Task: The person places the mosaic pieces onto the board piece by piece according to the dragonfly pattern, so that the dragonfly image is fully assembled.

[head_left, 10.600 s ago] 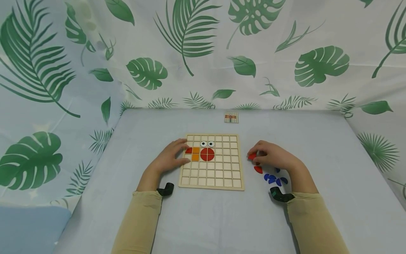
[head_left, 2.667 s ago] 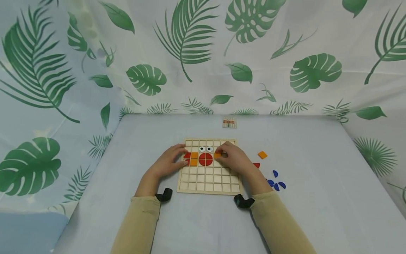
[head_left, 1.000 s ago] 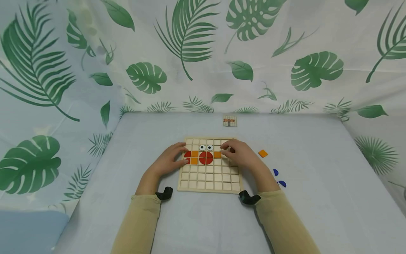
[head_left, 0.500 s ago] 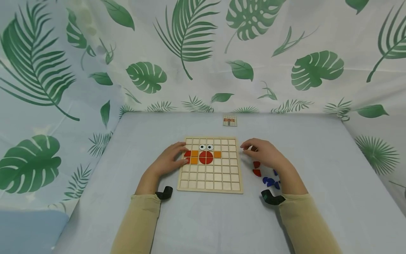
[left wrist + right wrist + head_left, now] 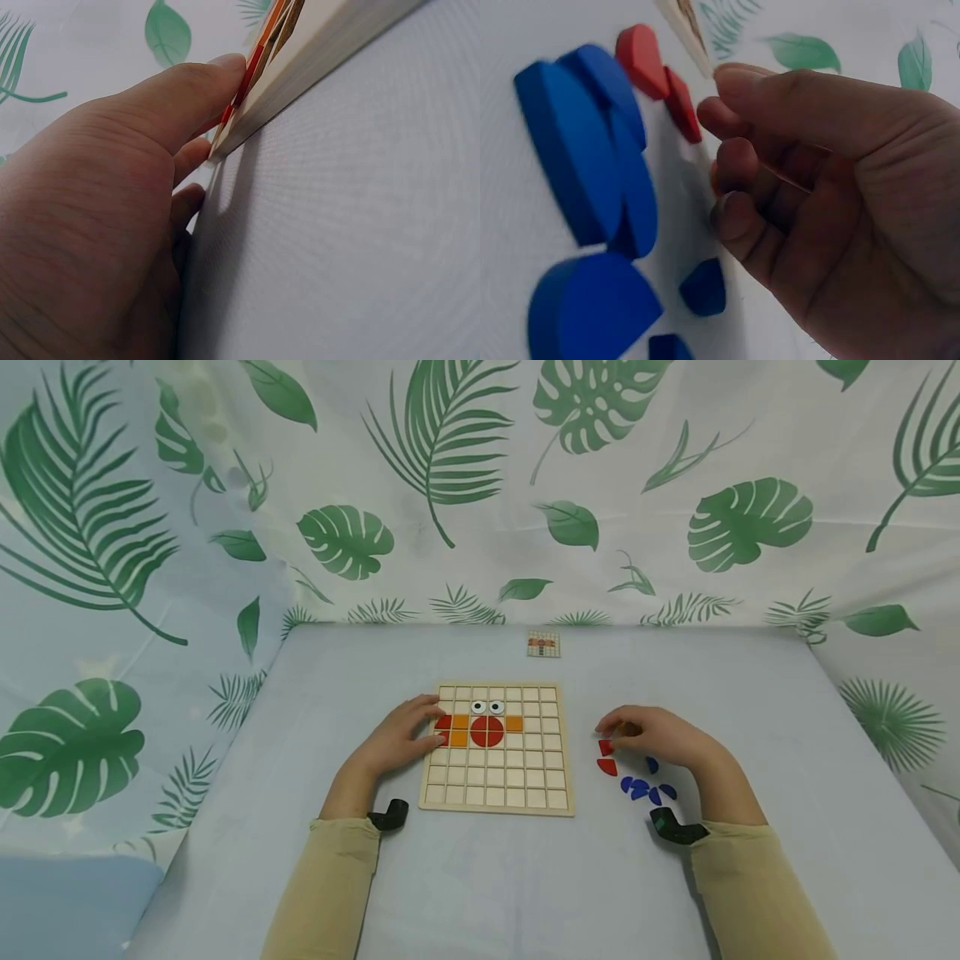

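Observation:
A wooden grid board lies on the table, with flat pieces in its cells. Two eye discs sit above a red circle made of quarter pieces, with orange squares on both sides. My left hand rests its thumb and fingertips on the board's left edge, partly covering red pieces. My right hand hovers right of the board with fingers loosely bent. Under it an orange square partly shows; two red pieces lie beside its fingertips. Nothing is visibly gripped in the right wrist view.
Several blue pieces are scattered below my right hand. A small pattern card with a grid picture lies beyond the board. Leaf-printed cloth hangs behind the table.
An orange square now lies right of the red circle. My right hand has left the board and moved right, to the loose pieces. My left hand stays at the board's edge.

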The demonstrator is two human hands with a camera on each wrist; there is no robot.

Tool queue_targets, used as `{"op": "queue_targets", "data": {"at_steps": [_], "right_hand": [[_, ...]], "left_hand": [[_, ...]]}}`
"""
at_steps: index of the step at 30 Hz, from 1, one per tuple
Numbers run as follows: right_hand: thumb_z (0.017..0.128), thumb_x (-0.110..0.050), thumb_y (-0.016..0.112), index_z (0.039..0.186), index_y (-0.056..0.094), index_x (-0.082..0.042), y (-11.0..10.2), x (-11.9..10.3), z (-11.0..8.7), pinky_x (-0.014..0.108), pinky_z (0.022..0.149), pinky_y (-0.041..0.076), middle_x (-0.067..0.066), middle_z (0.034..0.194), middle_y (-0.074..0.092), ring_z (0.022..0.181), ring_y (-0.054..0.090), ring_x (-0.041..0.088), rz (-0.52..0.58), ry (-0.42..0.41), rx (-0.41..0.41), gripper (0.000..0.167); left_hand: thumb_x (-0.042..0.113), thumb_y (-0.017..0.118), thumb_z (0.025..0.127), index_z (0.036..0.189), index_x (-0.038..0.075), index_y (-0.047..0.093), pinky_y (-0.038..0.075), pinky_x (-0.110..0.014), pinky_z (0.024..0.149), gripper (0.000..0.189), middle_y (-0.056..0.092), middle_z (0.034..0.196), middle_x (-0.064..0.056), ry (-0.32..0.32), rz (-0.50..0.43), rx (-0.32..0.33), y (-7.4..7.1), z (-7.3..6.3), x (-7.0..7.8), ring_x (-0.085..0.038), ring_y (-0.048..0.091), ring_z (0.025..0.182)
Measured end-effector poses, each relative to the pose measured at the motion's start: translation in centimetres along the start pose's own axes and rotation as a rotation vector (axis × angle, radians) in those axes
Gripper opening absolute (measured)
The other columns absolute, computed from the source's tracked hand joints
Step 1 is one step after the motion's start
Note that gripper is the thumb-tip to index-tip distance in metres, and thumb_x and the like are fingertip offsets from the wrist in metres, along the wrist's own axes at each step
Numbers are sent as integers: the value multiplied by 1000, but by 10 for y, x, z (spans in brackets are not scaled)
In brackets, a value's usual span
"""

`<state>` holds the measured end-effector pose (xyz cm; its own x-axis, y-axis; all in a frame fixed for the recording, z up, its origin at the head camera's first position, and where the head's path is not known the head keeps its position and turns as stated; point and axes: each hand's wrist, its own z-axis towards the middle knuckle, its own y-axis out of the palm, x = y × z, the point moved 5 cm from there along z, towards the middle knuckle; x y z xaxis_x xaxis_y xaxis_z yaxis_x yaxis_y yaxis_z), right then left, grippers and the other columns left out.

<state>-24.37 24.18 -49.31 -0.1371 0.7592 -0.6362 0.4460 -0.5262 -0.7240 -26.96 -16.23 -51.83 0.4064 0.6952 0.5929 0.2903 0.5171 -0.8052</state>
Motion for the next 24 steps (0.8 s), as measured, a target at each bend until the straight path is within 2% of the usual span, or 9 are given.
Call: {"op": "queue_targets", "data": {"at_steps": [5,11,17,24], "right_hand": [[93,-19,68,115,68,-27,5,5,3,34,89,51,-6,112,66,101,57,17,-21,-37,-38,24],[92,-15,68,111,68,-28,9,6,7,30,82,51,-5,108,62,94,54,18,-53,-85,-56,23],[92,-15,68,110,68,-28,9,6,8,34,88,51,-6,110,63,99,55,16,-68,-77,-52,22],[90,-17,71,109,67,-26,12,7,11,33,86,51,-5,107,62,96,55,17,-82,-74,-50,21]], "left_hand": [[38,66,94,130,17,57,26,-50,122,42,37,157,-4,-2,6,-5,0,0,-1,-29,29,149],[38,66,94,131,17,56,26,-50,122,43,37,158,-4,1,8,-5,0,2,-3,-30,29,149],[38,67,94,130,17,57,26,-51,122,43,38,157,-4,11,10,4,1,2,-4,-30,30,149],[37,67,94,130,19,57,24,-49,123,41,36,158,-2,-16,1,-2,3,2,-6,-28,26,150]]}}
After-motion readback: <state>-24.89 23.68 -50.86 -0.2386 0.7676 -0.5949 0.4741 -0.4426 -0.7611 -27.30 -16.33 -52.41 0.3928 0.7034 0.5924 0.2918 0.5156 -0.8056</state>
